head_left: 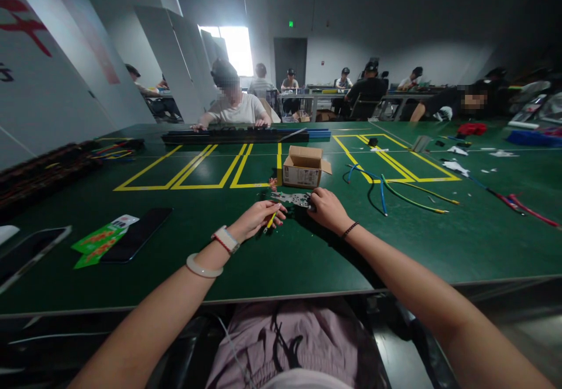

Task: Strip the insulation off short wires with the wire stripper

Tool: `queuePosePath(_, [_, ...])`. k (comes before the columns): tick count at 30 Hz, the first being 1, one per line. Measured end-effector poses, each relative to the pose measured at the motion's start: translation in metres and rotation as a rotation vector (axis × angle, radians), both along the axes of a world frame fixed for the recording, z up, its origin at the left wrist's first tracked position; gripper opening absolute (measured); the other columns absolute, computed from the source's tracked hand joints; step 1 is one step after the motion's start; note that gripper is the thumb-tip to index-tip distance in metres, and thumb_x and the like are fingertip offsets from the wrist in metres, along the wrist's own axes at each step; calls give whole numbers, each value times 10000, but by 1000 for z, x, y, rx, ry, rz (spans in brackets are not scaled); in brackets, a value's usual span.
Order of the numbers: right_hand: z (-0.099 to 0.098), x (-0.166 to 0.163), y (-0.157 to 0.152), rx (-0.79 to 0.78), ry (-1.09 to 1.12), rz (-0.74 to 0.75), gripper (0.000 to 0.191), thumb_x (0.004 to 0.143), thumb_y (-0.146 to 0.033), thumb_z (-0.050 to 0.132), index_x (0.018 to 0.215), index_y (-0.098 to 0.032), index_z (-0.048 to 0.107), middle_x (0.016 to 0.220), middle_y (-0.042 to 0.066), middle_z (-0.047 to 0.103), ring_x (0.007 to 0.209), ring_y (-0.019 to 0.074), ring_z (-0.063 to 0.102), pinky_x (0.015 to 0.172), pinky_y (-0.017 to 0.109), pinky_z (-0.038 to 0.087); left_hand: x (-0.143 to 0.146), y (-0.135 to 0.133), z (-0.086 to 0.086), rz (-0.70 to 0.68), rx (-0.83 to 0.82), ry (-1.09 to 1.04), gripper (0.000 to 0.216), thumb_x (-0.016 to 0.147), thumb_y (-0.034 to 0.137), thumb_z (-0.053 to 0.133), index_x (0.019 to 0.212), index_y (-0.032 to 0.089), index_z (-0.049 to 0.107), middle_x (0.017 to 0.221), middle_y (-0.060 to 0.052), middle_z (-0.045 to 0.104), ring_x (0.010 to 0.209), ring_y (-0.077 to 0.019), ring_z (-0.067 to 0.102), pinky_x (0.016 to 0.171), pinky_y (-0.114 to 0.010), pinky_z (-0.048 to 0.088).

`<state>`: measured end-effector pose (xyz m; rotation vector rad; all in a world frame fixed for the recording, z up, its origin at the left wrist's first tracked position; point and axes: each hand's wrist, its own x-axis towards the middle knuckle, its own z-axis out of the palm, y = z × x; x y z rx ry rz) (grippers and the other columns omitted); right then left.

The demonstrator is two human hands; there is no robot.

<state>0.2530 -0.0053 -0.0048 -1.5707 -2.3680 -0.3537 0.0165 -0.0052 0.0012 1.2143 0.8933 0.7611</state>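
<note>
My left hand point(260, 218) pinches a short yellow wire point(271, 221) with a metal lug at its lower end. To the right, my right hand point(327, 206) is closed around the handle end of a flat metal wire stripper point(292, 200), whose perforated jaws point left toward my left hand. The handles are mostly hidden under my fingers. Just beyond the tool stands an open cardboard box point(302, 176). A small heap of copper-coloured bits point(273, 184) lies at the box's left side.
Blue and green wires point(381, 193) lie to the right on the green table point(281, 266). A dark phone point(139, 235) and green packets point(103, 241) lie at left. Across the table, a co-worker point(235, 105) sits behind long black strips point(228, 137). Red wires point(529, 208) lie far right.
</note>
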Motion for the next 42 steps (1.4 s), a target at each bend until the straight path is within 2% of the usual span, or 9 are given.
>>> queuePosePath(7, [-3,3,0,126,-13,25,188,807,-266,580,958,-156,600,1038,117,579,926,234,490,791,328,366,1,2,1,46,-66,-14,140,896,174,608,931,63,687,863,-114,709,699,-115,673,613,-182,512])
queuePosePath(15, [1,5,0,271,-23,44,140,810,-251,551,907,-152,574,971,125,588,897,251,466,773,342,333,2,2,0,55,-103,-65,115,885,153,621,870,64,693,823,-108,722,702,-122,685,653,-198,546])
queuePosePath(21, [0,5,0,309,37,75,307,808,-190,520,1101,-101,536,997,132,586,903,249,454,792,329,338,2,2,-1,41,-110,-85,108,858,167,661,843,64,691,809,-111,722,698,-121,685,645,-187,544])
queuePosePath(31, [3,7,0,161,-24,33,207,819,-132,471,1005,-146,562,961,113,578,872,233,445,765,322,322,2,0,2,-30,-99,-47,138,834,194,691,864,59,688,732,-72,677,611,-92,631,575,-169,504])
queuePosePath(36, [1,6,1,80,1,66,283,826,-120,468,1097,-137,550,1023,116,572,914,231,454,809,313,350,0,0,5,-47,-68,-41,165,840,204,684,920,60,694,726,-49,644,586,-70,592,529,-153,462])
queuePosePath(42, [-1,2,1,78,-14,103,367,864,-105,400,1223,-102,478,1109,150,541,956,242,445,841,329,373,0,-1,4,-60,-19,-50,220,819,274,707,901,71,687,719,-44,640,566,-72,577,517,-163,445])
